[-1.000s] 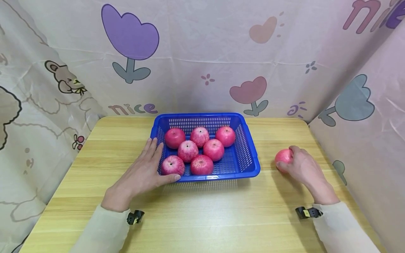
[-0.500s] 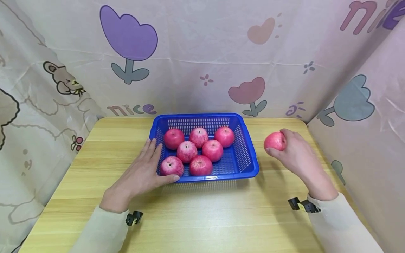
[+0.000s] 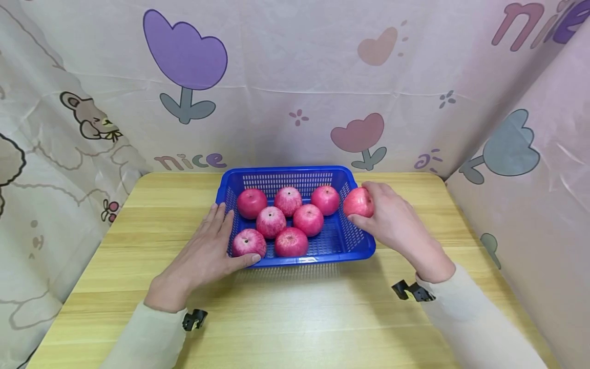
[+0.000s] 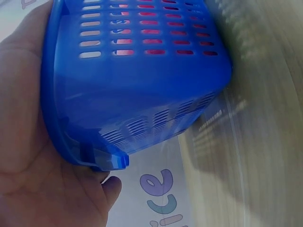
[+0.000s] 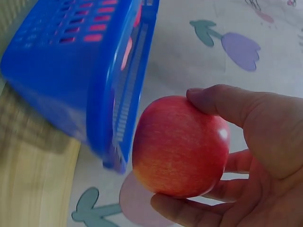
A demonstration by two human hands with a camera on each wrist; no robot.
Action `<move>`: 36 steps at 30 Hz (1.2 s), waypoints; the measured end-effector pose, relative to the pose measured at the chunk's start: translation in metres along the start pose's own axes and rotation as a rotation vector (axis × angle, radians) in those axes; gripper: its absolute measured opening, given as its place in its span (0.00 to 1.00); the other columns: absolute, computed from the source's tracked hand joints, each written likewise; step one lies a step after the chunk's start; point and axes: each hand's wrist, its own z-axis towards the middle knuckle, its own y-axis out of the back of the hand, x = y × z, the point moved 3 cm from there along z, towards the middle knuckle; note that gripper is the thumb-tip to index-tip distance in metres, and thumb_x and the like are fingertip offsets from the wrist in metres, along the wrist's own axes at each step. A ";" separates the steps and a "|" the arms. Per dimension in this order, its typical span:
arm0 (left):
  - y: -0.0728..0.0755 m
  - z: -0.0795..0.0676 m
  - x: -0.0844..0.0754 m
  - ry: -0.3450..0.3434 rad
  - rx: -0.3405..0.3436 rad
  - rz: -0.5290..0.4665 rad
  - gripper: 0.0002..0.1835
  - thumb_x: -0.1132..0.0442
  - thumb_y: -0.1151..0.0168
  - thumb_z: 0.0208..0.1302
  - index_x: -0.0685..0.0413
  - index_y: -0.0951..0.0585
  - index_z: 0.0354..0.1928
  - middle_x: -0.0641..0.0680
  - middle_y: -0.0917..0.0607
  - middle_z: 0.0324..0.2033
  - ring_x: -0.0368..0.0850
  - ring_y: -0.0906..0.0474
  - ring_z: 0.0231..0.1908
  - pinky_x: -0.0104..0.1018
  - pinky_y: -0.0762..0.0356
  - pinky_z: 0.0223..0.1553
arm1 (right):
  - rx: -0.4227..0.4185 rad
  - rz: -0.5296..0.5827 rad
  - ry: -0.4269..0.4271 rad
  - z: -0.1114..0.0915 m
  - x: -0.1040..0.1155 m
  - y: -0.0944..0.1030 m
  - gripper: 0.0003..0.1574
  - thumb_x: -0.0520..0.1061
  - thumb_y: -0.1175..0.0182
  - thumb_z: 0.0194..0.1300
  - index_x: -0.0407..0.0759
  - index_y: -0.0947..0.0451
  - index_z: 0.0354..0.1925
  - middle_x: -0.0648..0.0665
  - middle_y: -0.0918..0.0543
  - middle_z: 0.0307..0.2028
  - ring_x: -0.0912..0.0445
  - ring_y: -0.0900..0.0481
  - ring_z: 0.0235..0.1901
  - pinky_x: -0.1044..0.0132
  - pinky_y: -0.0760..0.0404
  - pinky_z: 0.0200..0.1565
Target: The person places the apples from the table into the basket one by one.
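Note:
A blue plastic basket (image 3: 301, 260) with slotted walls stands on the table and holds several red apples (image 3: 291, 242). My left hand (image 3: 203, 261) rests with straight, spread fingers on its left front corner; in the left wrist view the palm lies along the basket rim (image 4: 49, 94). Between the thumb and fingers of my right hand (image 3: 398, 220) is another apple (image 3: 358, 203), raised over the basket's right rim. The right wrist view shows this apple (image 5: 182, 146) apart from the basket wall (image 5: 52, 90), with the thumb on one side and fingers on the other.
The light wooden table (image 3: 286, 318) extends in front of the basket and to both sides. A printed cloth (image 3: 276, 66) hangs behind the table and along its sides. Each wrist carries a small black camera strap, such as the right one (image 3: 412, 291).
My right hand has lifted the apple from the table on the right and carried it leftward to the basket's right rim. The left hand has stayed on the basket corner.

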 end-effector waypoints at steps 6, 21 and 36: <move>0.001 -0.001 -0.001 0.000 0.008 0.003 0.76 0.10 0.50 0.52 0.64 0.54 0.84 0.66 0.62 0.84 0.64 0.72 0.84 0.68 0.57 0.80 | 0.066 -0.073 0.050 0.007 0.015 -0.015 0.52 0.60 0.28 0.64 0.35 0.34 0.74 0.30 0.23 0.65 0.34 0.19 0.58 0.36 0.17 0.58; 0.000 -0.001 0.000 0.002 0.012 -0.008 0.74 0.13 0.45 0.54 0.63 0.54 0.84 0.66 0.63 0.84 0.63 0.73 0.84 0.69 0.56 0.79 | 0.145 -0.276 0.161 0.015 0.034 -0.045 0.53 0.64 0.28 0.62 0.32 0.30 0.71 0.29 0.19 0.60 0.36 0.15 0.53 0.39 0.15 0.53; -0.001 -0.001 0.001 0.018 0.019 -0.008 0.76 0.11 0.47 0.52 0.62 0.56 0.84 0.63 0.66 0.85 0.61 0.74 0.84 0.68 0.55 0.79 | 0.223 -0.388 0.113 0.020 0.040 -0.061 0.47 0.69 0.29 0.59 0.37 0.23 0.62 0.38 0.15 0.48 0.40 0.16 0.52 0.42 0.25 0.57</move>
